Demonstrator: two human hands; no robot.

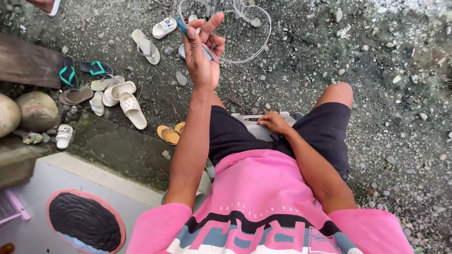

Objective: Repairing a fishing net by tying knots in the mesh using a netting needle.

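Left hand (203, 51) is raised far ahead, pinching a slim blue netting needle (184, 29) against clear fishing net (245, 28). Light, floppy mesh, snags easily; I'd grip strands. Right hand (273, 122) rests curled between the thighs.

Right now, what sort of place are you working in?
Probably a yard just outside a house door: gravel ground, many sandals and slippers left by a concrete step, and a round doormat.
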